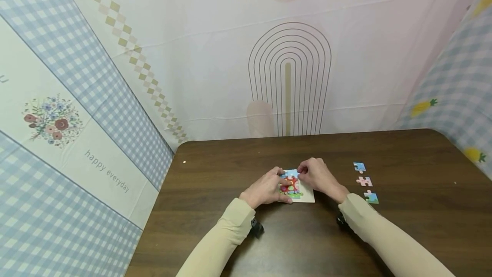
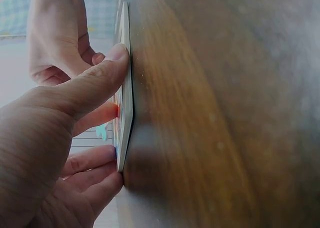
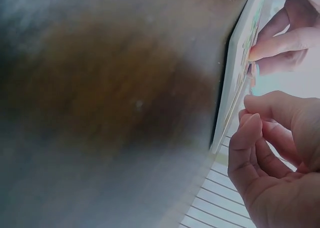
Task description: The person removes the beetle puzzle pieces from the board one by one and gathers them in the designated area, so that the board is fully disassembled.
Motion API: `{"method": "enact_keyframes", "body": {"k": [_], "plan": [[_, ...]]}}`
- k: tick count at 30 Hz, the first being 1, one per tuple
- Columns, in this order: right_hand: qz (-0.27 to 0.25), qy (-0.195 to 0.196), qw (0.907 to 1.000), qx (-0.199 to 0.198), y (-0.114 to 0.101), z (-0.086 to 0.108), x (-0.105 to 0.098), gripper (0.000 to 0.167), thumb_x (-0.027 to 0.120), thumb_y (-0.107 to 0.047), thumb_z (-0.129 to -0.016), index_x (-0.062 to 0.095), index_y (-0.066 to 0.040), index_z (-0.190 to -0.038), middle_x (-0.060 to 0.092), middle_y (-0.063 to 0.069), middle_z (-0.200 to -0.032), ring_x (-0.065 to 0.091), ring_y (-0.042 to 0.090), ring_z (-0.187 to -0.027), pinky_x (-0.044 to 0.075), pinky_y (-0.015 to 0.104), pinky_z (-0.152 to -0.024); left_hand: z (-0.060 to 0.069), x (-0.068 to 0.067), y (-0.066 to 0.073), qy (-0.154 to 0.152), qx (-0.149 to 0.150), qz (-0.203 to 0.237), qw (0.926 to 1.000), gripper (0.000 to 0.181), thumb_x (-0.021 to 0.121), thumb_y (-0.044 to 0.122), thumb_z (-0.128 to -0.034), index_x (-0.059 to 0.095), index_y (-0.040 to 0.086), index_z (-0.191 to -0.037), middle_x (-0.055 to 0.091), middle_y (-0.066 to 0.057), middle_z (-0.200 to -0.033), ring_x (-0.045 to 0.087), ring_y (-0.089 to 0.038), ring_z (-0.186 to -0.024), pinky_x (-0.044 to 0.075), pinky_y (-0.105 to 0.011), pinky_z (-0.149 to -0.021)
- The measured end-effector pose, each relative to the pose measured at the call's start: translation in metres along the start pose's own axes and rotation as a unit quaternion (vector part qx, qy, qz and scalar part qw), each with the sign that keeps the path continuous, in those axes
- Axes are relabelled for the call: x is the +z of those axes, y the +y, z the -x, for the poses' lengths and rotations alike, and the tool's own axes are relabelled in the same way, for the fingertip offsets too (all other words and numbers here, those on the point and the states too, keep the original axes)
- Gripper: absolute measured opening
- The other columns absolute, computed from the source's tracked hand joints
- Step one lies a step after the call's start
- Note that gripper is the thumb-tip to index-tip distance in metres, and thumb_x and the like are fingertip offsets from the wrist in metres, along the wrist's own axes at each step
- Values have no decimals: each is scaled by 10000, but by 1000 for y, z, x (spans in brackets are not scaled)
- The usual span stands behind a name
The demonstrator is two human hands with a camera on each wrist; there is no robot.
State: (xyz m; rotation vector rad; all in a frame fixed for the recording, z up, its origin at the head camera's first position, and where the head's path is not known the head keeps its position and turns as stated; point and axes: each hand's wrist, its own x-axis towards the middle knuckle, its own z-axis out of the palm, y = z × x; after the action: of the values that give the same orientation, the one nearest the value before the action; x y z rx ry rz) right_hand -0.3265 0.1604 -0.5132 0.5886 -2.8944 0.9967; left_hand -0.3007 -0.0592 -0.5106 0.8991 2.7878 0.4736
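A small jigsaw puzzle board [image 1: 306, 195] lies on the table, with colourful red, blue and green pieces fitted on its left and middle. Bare white board shows along its right side. My left hand [image 1: 267, 187] grips the board from the left, its thumb [image 2: 107, 72] at the near edge and other fingers at the far edge; one finger presses the picture. At the board's upper right, my right hand [image 1: 318, 176] has thumb and fingers curled together at a blue puzzle piece [image 1: 293, 173]. The fingertips [image 3: 250, 105] mostly hide what lies between them.
Three loose pieces lie in a column right of the board: a blue one [image 1: 359, 166], a pink one [image 1: 364, 181] and a blue-green one [image 1: 371, 197]. The dark wooden table [image 1: 223, 157] ends at a patterned cloth [image 1: 215, 76] behind.
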Motion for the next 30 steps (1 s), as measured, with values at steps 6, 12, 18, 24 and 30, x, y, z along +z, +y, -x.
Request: {"method": "enact_keyframes", "body": {"k": [6, 12, 18, 24, 30], "plan": [[-103, 12, 9999, -20, 4, 6, -6, 65, 785, 2, -938, 832, 19, -979, 815, 159, -933, 690, 175, -778, 602, 358, -722, 0, 0, 2, -13, -69, 60, 10000, 543, 901, 461, -898, 783, 220, -1371, 557, -76, -1584, 589, -195, -1396, 507, -311, -1179], [-189, 27, 9997, 160, 12, 12, -14, 78, 785, -7, -958, 834, 24, -1009, 818, 167, -963, 696, 178, -803, 628, 394, -750, 0, 0, 1, 9, -80, 67, 9999, 554, 904, 470, -894, 779, 229, -1377, 559, -78, -1577, 600, -193, -1372, 515, -306, -1165], [-165, 21, 9991, 401, 23, 18, -26, 105, 783, -29, -973, 832, 30, -1044, 810, 194, -994, 648, 191, -796, 608, 357, -743, -1, 2, 0, 66, -60, 38, 10000, 558, 908, 468, -890, 781, 217, -1373, 568, -91, -1569, 603, -213, -1367, 517, -311, -1166], [-39, 137, 9986, 517, 36, 24, -37, 111, 786, -32, -969, 834, 30, -1048, 806, 201, -999, 632, 209, -802, 602, 369, -756, -2, 3, -1, 83, -85, 37, 9999, 559, 922, 475, -872, 790, 233, -1358, 576, -81, -1566, 611, -202, -1366, 517, -300, -1166], [154, 407, 9982, 407, 49, 31, -47, 84, 792, -31, -955, 841, 20, -999, 816, 178, -961, 670, 192, -790, 574, 333, -717, -2, 3, 0, 107, -88, 63, 9999, 566, 932, 461, -865, 789, 227, -1360, 577, -78, -1564, 616, -209, -1371, 516, -294, -1166]]}}
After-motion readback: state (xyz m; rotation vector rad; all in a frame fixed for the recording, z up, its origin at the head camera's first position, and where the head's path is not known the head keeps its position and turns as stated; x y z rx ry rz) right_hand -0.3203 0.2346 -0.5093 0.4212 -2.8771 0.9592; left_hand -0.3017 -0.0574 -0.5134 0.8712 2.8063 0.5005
